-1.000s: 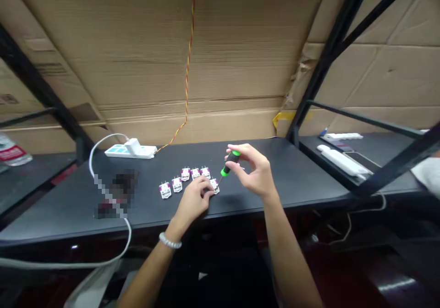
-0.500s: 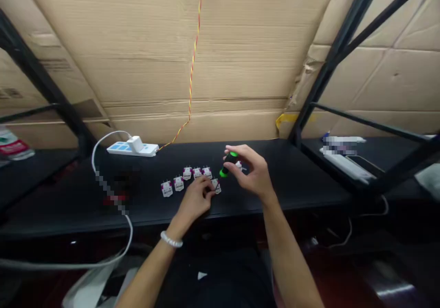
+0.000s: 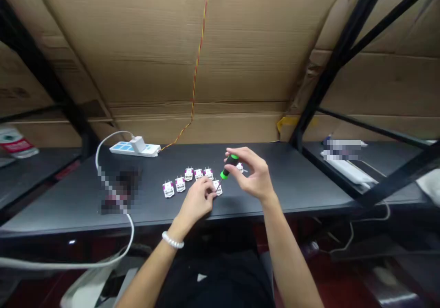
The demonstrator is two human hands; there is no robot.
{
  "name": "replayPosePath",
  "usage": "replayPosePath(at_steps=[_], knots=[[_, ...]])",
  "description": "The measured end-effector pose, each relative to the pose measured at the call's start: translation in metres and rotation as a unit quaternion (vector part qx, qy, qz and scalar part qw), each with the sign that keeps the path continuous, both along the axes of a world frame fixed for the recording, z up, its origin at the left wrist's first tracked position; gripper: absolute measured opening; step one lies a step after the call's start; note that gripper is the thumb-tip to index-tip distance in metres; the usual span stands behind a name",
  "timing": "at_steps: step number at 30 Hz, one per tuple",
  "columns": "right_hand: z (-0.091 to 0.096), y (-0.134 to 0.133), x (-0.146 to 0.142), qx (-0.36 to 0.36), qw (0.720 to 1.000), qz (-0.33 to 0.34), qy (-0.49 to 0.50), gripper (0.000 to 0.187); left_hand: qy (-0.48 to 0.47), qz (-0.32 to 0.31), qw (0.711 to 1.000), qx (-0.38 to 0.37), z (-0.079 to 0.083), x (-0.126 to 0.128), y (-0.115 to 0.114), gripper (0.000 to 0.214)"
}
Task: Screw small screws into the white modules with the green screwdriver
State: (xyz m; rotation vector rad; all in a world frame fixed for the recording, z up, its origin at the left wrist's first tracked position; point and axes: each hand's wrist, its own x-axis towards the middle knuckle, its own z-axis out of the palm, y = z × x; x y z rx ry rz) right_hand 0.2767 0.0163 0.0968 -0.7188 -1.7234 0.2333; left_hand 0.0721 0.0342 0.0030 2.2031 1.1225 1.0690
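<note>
My right hand (image 3: 254, 173) grips a black and green screwdriver (image 3: 229, 165) by its handle, between thumb and fingers. The shaft slants down to the left onto a small white and purple plug-like part with metal pins (image 3: 218, 188). Pressed around the left side of that part, my left hand (image 3: 199, 197) holds it against the black table; its fingertips partly hide it. Several similar parts (image 3: 179, 184) lie in a loose row left of and behind my left hand. One more white part (image 3: 239, 166) is half hidden behind my right hand.
A white and blue power strip (image 3: 118, 148) with a white charger (image 3: 138, 144) stands at the back left of the black table (image 3: 275, 161). Its white cable (image 3: 129, 225) hangs over the front edge. Black metal posts (image 3: 330, 69) flank the cardboard backing (image 3: 154, 46).
The view has shifted slightly and the table looks brighter. Both hands stay nearly in place, with the screwdriver still over the same part.
</note>
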Motion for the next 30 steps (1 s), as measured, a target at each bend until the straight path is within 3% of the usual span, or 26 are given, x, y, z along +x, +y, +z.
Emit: replayPosePath(at_steps=[30], knots=[[-0.0020, 0.0030, 0.0033, -0.002, 1.000, -0.009, 0.002, 0.036, 0.005, 0.003, 1.000, -0.005, 0.0010, 0.0006, -0.0012, 0.018]])
